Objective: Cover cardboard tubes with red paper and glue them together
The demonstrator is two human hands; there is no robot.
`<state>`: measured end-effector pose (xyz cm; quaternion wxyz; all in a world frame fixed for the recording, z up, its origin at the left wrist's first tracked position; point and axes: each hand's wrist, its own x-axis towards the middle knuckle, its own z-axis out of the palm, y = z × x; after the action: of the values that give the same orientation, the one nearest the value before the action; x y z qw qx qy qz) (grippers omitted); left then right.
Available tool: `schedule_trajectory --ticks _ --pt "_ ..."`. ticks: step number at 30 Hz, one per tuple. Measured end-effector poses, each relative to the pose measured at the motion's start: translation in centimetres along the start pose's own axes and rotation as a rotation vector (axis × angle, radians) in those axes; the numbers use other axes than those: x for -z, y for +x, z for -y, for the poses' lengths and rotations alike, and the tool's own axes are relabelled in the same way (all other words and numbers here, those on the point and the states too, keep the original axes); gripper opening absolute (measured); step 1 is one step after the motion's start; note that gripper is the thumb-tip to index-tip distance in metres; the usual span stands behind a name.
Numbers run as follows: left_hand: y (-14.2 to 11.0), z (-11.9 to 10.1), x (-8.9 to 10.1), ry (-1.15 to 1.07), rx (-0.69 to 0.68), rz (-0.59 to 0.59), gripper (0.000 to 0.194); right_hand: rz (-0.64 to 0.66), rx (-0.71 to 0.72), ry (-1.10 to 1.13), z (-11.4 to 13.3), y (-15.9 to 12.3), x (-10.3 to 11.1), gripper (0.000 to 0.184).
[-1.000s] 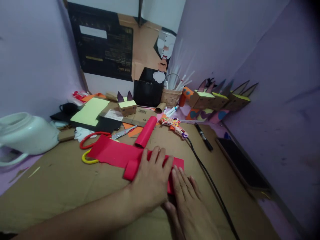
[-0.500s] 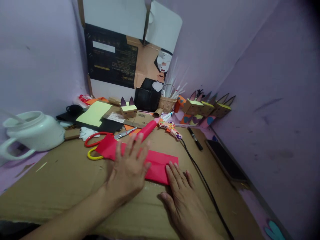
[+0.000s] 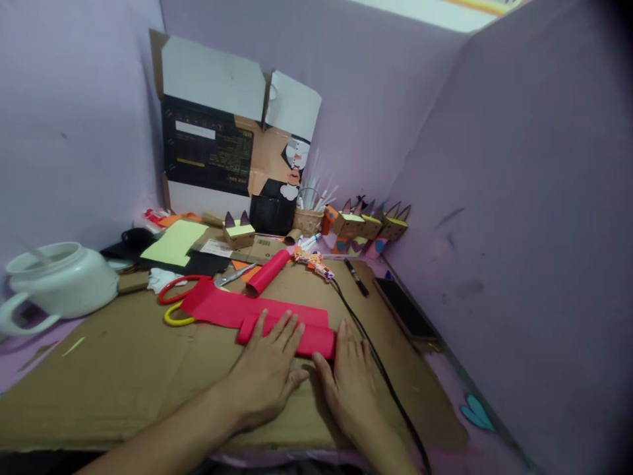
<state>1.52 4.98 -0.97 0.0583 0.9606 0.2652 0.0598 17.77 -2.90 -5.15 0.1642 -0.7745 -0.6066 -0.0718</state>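
A strip of red paper (image 3: 232, 309) lies on the brown cardboard sheet (image 3: 123, 369), its near end folded or rolled over into a thicker band (image 3: 316, 340). My left hand (image 3: 270, 373) lies flat with fingers spread, fingertips on that band. My right hand (image 3: 349, 379) rests flat beside it, fingers stretched out, touching the band's right end. A second red paper roll (image 3: 267, 272) lies just beyond the strip.
Red- and yellow-handled scissors (image 3: 185, 295) sit left of the strip. A patterned glue gun (image 3: 314, 260) and its black cord (image 3: 376, 369) run past my right hand. A white pot (image 3: 59, 280), a phone (image 3: 405, 316), a marker (image 3: 356, 277) and paper boxes (image 3: 368, 225) surround the sheet.
My left hand slid right and back toward me along the red strip; the strip's near end now looks rolled over. The camera tilted up, showing more wall.
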Motion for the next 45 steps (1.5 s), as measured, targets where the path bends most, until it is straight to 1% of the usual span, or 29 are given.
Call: schedule_trajectory --ticks 2,5,8,12,13,15,17,19,21,22,23,25,27,28,31,33,36,38,41,43,45 --pt "0.1 0.1 -0.2 0.027 0.008 -0.018 0.054 -0.001 -0.035 0.066 -0.1 0.0 0.1 0.067" --pt "0.4 0.1 -0.4 0.068 0.009 -0.047 0.051 0.027 0.015 0.14 0.0 0.1 0.6 0.061" --pt "0.6 0.0 -0.7 0.082 0.006 -0.084 0.05 0.069 0.069 0.134 0.3 0.3 1.4 0.058" --pt "0.7 -0.2 -1.4 0.101 0.001 -0.131 0.051 0.136 0.112 0.132 0.7 0.4 2.1 0.062" --pt "0.6 -0.2 -1.3 0.113 -0.009 -0.151 0.05 0.13 0.108 0.148 0.7 0.4 2.1 0.063" --pt "0.5 0.0 -0.9 0.128 0.003 -0.236 0.047 0.075 0.07 0.208 0.5 0.1 1.7 0.065" --pt "0.3 0.6 0.0 0.098 0.073 -0.383 0.043 -0.002 -0.022 0.304 0.0 -0.1 1.1 0.065" --pt "0.0 1.6 1.1 -0.014 0.2 -0.556 0.041 -0.057 -0.124 0.413 -0.7 0.0 0.7 0.061" --pt "-0.2 2.9 2.0 -0.215 0.344 -0.693 0.041 -0.072 -0.172 0.5 -1.3 0.8 0.7 0.058" --pt "-0.3 3.5 2.3 -0.338 0.425 -0.73 0.041 -0.06 -0.173 0.528 -1.6 1.5 0.9 0.058" --pt "-0.3 4.0 2.5 -0.464 0.504 -0.743 0.041 -0.039 -0.17 0.545 -1.8 2.3 1.2 0.059" --pt "-0.2 4.6 2.7 -0.691 0.637 -0.73 0.04 0.041 -0.169 0.548 -2.0 4.1 2.1 0.063" --pt "0.0 4.6 2.8 -0.843 0.701 -0.7 0.04 0.129 -0.125 0.546 -1.9 5.8 2.9 0.07" --pt "0.0 4.6 2.9 -0.878 0.713 -0.701 0.04 0.167 -0.085 0.557 -1.8 6.4 3.2 0.074" --pt "0.1 4.4 2.8 -0.853 0.745 -0.68 0.037 0.259 0.034 0.605 -1.6 7.1 3.1 0.081" --pt "0.1 4.6 2.4 -0.816 0.77 -0.638 0.036 0.289 0.054 0.603 -1.6 6.9 2.6 0.084" --pt "0.1 5.2 1.8 -0.822 0.779 -0.578 0.033 0.259 0.083 0.588 -1.9 6.2 1.9 0.085" --pt "0.0 5.4 1.6 -0.823 0.787 -0.555 0.031 0.195 0.14 0.582 -1.8 5.8 1.8 0.078" --pt "-0.3 5.4 1.7 -0.815 0.807 -0.53 0.028 0.132 0.269 0.504 -1.1 5.5 2.3 0.067" --pt "-0.4 5.1 1.9 -0.821 0.813 -0.515 0.027 0.136 0.33 0.428 -0.4 5.4 2.8 0.065" --pt "-0.4 4.9 2.0 -0.848 0.805 -0.513 0.026 0.152 0.347 0.385 0.2 5.3 3.2 0.06"
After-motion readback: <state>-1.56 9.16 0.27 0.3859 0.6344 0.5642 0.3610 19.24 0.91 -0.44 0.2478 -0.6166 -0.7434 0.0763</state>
